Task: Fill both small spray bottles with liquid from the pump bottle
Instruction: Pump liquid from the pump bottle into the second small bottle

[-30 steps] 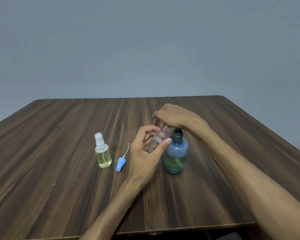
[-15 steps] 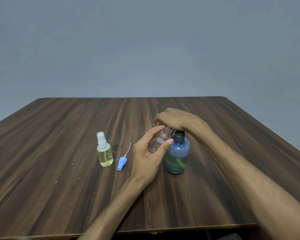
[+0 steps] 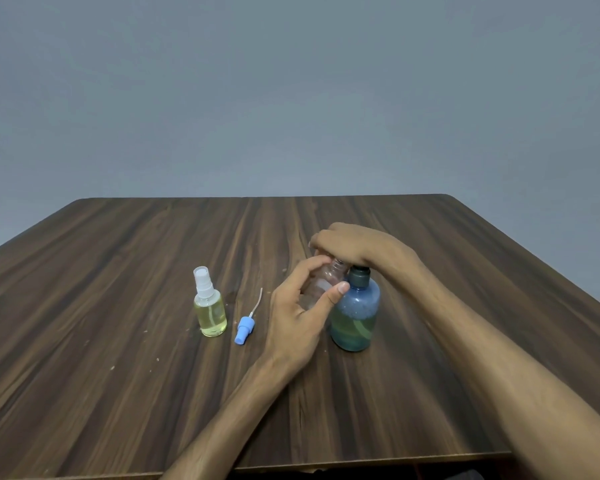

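Note:
A blue pump bottle (image 3: 355, 313) stands on the wooden table (image 3: 118, 306), partly filled with greenish liquid. My right hand (image 3: 354, 245) lies over its pump head, which is hidden under the palm. My left hand (image 3: 298, 313) grips a small clear spray bottle (image 3: 321, 284), uncapped and tilted, with its neck up against the pump's spout. Left of my hands stands a second small spray bottle (image 3: 210, 308) with a white sprayer on, holding yellow liquid. A blue spray cap (image 3: 245, 329) with its dip tube lies on the table between that bottle and my left hand.
Small crumbs or specks are scattered on the table near its front left. A plain grey wall stands behind the table's far edge.
My right hand has sunk lower onto the pump head, and the clear bottle in my left hand has dropped slightly with it. The other bottle and the blue cap have not moved.

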Demonstrator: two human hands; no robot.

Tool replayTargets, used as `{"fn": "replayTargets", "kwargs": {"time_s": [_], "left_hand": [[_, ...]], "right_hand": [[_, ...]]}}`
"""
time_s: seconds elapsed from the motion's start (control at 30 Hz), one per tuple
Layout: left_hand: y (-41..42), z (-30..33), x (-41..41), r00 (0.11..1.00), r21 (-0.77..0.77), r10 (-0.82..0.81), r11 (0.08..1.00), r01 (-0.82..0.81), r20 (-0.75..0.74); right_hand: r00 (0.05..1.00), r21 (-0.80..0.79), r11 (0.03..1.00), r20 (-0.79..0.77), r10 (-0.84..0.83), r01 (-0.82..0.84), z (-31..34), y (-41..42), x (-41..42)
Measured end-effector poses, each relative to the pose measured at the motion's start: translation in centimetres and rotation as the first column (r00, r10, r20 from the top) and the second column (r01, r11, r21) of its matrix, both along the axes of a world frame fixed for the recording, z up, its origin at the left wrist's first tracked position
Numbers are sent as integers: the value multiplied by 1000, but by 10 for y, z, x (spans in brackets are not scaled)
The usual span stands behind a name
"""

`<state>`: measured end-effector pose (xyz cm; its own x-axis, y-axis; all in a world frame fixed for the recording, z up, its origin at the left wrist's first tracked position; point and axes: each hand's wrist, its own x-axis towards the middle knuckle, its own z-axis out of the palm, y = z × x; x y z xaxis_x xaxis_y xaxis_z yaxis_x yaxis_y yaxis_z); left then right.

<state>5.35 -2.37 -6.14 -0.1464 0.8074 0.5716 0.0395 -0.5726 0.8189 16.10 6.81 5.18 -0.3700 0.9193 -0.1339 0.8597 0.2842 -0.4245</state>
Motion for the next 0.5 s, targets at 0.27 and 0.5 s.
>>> {"fn": "replayTargets", "kwargs": {"time_s": [0.27,0.5], "left_hand": [[1,0,0,1000,10,13,1000,-13,-15],[1,-2,0,1000,10,25,1000,-25,-10]], "right_hand": [[1000,-4,1000,-17,15,-15,1,1,0],[998,-10,1000,-60,4,-4,6,1,0]]}}
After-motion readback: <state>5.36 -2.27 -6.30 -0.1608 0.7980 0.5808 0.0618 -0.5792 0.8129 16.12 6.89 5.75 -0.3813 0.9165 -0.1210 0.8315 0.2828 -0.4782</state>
